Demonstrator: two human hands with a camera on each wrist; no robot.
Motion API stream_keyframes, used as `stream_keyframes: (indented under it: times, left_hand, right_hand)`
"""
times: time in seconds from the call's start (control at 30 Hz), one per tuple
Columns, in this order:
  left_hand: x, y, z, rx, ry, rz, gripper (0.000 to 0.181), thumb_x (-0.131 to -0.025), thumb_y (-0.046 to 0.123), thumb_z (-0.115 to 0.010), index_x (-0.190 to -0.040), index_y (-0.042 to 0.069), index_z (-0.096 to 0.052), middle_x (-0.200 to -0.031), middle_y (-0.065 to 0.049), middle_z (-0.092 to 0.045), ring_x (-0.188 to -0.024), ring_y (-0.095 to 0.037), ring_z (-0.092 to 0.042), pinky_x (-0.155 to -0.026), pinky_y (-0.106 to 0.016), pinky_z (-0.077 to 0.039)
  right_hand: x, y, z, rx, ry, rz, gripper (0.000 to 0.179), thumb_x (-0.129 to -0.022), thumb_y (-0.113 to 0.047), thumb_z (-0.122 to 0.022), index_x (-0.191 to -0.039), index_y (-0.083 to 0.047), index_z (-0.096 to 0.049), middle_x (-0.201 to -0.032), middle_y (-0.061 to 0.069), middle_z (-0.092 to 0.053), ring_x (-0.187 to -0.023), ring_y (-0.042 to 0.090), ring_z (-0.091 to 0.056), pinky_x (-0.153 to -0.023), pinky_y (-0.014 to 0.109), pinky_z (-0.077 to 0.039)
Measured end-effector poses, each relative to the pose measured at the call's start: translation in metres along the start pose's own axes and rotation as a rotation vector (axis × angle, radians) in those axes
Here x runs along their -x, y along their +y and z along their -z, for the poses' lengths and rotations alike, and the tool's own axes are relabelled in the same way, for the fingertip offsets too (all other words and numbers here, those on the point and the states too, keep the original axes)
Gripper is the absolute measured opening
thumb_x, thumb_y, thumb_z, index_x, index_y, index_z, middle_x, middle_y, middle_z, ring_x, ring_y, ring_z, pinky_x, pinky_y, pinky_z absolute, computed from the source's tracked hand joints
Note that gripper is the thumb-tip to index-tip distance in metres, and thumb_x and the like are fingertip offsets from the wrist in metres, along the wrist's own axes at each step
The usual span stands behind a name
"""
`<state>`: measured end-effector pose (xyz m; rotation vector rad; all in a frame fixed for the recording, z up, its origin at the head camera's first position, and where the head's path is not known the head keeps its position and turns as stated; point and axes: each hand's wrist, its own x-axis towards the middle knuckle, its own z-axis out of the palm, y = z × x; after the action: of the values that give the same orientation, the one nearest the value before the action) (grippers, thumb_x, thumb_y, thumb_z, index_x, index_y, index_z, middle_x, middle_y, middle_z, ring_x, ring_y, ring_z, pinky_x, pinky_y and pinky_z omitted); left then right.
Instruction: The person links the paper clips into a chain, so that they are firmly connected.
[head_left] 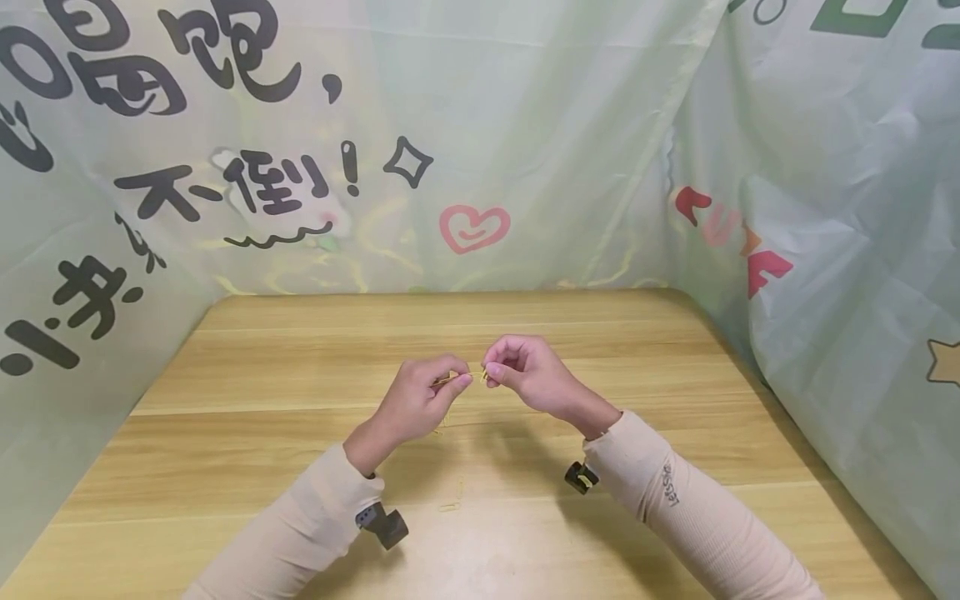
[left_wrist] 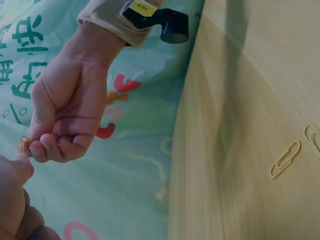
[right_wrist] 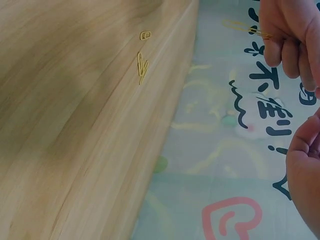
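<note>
Yellow paper clips (head_left: 477, 375) were held up between two hands above the table (head_left: 285, 350); how many were in the grasp could not be told. The left hand (head_left: 420, 396) pinched yellow wire between thumb and fingers, with more wire sticking out from its far side in the right wrist view. The right hand (head_left: 538, 382) pinched the other end at its fingertips, just beside the left.

Below, more clips lay loose on the wood. The left wrist view showed two: one whole clip (left_wrist: 285, 159) and a second clip (left_wrist: 312, 140) cut by the picture's edge. The right wrist view showed one small clip (right_wrist: 145, 35) near a narrow cluster (right_wrist: 141, 67), its count unclear. Whether these views shared any clips could not be told.

Two pale sleeves (head_left: 292, 525) covered the forearms, and two black wrist cameras (head_left: 388, 527) sat at the cuffs. Around the table hung printed fabric (head_left: 555, 125), bearing one pink heart (head_left: 474, 231) on the back side.
</note>
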<state>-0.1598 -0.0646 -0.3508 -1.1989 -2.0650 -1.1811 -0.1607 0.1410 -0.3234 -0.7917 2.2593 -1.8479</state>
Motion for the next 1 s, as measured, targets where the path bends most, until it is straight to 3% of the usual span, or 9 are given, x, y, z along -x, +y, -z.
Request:
stream_keyframes:
  times: [0.37, 0.53, 0.7, 1.0]
  left_hand:
    - [-0.0006, 0.0003, -0.0029, -0.033, 0.045, -0.009, 0.008, -0.088, -0.001, -0.065, -0.082, 0.004, -0.063, -0.056, 0.006, -0.042, -0.048, 0.002, -0.027, -0.042, -0.018, -0.027]
    - [0.0004, -0.0002, -0.002, -0.019, 0.047, 0.003, 0.007, -0.088, -0.002, -0.064, -0.083, 0.004, -0.064, -0.056, 0.006, -0.042, -0.047, 0.002, -0.027, -0.041, -0.018, -0.027]
    - [0.0, 0.0004, -0.0008, -0.022, 0.053, 0.013, 0.007, -0.087, -0.003, -0.065, -0.084, 0.003, -0.065, -0.055, 0.007, -0.04, -0.048, 0.002, -0.026, -0.041, -0.018, -0.027]
    - [0.0008, -0.0016, -0.0012, -0.045, 0.083, 0.012, 0.008, -0.085, -0.004, -0.066, -0.083, 0.003, -0.065, -0.053, 0.007, -0.039, -0.048, 0.004, -0.024, -0.04, -0.018, -0.025]
  right_hand:
    - [-0.0011, 0.0008, -0.0065, 0.021, 0.035, 0.018, 0.003, -0.092, 0.01, -0.058, -0.09, 0.008, -0.06, -0.08, 0.02, -0.06, -0.068, 0.016, -0.061, -0.068, 0.031, -0.055]
    - [-0.0006, -0.0012, -0.0056, -0.003, 0.041, -0.01, 0.006, -0.091, 0.009, -0.059, -0.09, 0.004, -0.057, -0.078, 0.01, -0.061, -0.071, 0.018, -0.063, -0.072, 0.034, -0.056]
    - [0.0001, -0.0006, -0.0047, 0.004, 0.052, -0.019, 0.005, -0.09, 0.009, -0.061, -0.091, 0.004, -0.061, -0.078, 0.008, -0.064, -0.074, 0.025, -0.065, -0.073, 0.032, -0.055]
    - [0.0026, -0.0001, -0.0044, 0.027, 0.037, -0.029, 0.019, -0.084, 0.006, -0.071, -0.102, 0.01, -0.065, -0.085, 0.009, -0.067, -0.071, 0.014, -0.062, -0.065, 0.024, -0.052]
